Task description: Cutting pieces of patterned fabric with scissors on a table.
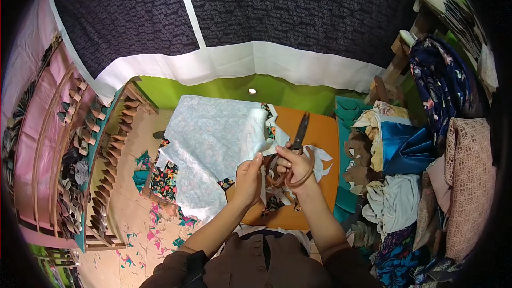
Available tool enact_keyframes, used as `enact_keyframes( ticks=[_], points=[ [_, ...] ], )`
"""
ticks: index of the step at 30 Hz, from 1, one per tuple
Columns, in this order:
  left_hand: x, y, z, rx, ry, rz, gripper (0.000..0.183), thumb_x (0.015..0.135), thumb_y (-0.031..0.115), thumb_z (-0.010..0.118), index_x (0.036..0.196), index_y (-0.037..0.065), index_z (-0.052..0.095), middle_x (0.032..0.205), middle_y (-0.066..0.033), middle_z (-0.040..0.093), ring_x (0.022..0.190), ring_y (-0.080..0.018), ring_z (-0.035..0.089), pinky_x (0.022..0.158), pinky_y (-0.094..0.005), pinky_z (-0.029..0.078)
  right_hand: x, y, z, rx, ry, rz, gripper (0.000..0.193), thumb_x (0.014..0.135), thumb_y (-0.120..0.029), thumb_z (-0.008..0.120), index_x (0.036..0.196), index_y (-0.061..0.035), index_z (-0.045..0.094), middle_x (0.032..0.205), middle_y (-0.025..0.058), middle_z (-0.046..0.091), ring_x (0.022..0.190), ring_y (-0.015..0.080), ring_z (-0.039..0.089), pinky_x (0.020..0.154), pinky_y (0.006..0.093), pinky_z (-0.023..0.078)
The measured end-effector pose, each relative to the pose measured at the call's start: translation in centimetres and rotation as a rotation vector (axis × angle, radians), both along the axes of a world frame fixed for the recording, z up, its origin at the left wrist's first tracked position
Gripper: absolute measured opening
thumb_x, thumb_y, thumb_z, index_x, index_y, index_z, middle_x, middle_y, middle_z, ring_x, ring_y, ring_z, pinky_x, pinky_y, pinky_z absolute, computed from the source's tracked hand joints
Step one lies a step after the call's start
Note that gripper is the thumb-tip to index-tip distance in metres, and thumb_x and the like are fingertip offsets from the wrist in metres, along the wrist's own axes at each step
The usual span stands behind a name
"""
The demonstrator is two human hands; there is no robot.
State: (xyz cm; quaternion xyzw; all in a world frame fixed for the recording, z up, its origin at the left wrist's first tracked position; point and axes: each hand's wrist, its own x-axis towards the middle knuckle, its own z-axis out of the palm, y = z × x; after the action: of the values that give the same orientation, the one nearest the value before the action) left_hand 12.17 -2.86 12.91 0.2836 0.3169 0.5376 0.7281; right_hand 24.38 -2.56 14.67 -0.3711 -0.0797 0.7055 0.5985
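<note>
My left hand (248, 180) is closed on the edge of a white-backed piece of fabric (205, 133), fingers curled and thumb pointing away from me. Close beside it, my right hand (297, 168) has the brown loop handles of large scissors (302, 129) around its fingers; the dark blades point away from me. The right thumb and forefinger also seem to meet a strip of the cloth. Most of the fabric drapes over the orange tabletop (317, 205) and hangs past its left side. A dark floral print shows at its edges. White offcuts (321, 162) lie right of the scissors.
On the left, a rack (109, 168) holds rows of shoe-shaped pieces. Colourful scraps (154, 224) litter the tiled floor. At right are green and brown cut pieces (358, 162), blue satin cloth (405, 146) and piled fabrics (394, 202). A dark patterned curtain (298, 10) hangs at the back.
</note>
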Motion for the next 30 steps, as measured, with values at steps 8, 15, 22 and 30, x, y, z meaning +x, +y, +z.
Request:
enact_keyframes(
  ticks=[8,15,22,30],
  points=[
    [-1.0,1.4,-0.7,-0.157,-0.371,0.141,0.036,0.089,0.022,0.045,0.115,-0.001,0.040,0.116,-0.0093,0.047,0.104,-0.0182,0.047,0.094,-0.0313,0.036,1.2,-0.7,-0.3,0.110,0.046,-0.096,0.032,0.074,0.005,0.057,0.092,-0.0137,0.039,0.066,-0.0011,0.045,0.044,0.0047,0.036,0.039,0.0198,0.033],
    [-1.6,1.2,1.1,-0.202,-0.553,0.139,0.036,0.089,0.022,0.043,0.116,-0.002,0.040,0.117,-0.0108,0.047,0.107,-0.0220,0.046,0.093,-0.0340,0.038,2.2,-2.2,-1.4,0.182,-0.127,-0.134,0.026,0.078,0.004,0.052,0.094,-0.0122,0.039,0.067,0.0014,0.042,0.049,0.0067,0.038,0.043,0.0221,0.035],
    [-2.2,1.1,1.5,-0.072,-0.167,-0.063,0.042,0.088,0.025,0.044,0.120,-0.001,0.038,0.120,-0.0101,0.044,0.110,-0.0193,0.042,0.095,-0.0325,0.030,1.8,-3.7,-3.4,0.202,-0.232,-0.075,0.018,0.085,-0.007,0.047,0.101,-0.0099,0.040,0.074,0.0022,0.044,0.053,0.0087,0.041,0.047,0.0253,0.039],
    [-2.5,2.7,0.1,-0.092,0.429,0.097,0.041,0.082,0.035,0.056,0.100,-0.001,0.056,0.096,-0.0086,0.058,0.089,-0.0146,0.052,0.080,-0.0256,0.039,1.2,-7.3,-5.4,0.359,-0.277,0.348,0.066,0.085,-0.055,0.034,0.122,-0.0001,0.031,0.083,-0.0001,0.042,0.075,0.0083,0.043,0.064,0.0207,0.034]
  ],
)
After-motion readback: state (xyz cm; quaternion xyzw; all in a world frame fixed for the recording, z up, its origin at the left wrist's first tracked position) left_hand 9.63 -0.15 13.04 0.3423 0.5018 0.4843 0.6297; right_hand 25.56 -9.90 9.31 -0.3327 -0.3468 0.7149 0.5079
